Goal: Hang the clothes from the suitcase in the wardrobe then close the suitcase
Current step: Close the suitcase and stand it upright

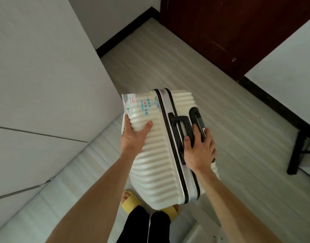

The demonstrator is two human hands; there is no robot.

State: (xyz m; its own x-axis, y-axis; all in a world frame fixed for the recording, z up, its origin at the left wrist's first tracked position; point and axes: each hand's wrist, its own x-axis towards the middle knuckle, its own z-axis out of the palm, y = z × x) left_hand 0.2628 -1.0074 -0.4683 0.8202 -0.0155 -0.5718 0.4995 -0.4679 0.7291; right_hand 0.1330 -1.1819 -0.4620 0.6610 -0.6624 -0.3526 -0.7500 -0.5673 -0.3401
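The white panels at the left are probably the wardrobe (45, 81). The pale floor (168, 58) runs ahead to the far wall. The ribbed suitcase (156, 163) is straight in front, zipped shut, with its long axis running near to far and its seam uppermost. I cannot tell whether its near end rests on the floor. The hands flank it, neither one nearer. The left hand (133, 135) clasps the left shell's edge, thumb pressed on the ribs. The right hand (198, 151) is curled round the black handle (194, 111). Opening it likely means laying the case flat first.
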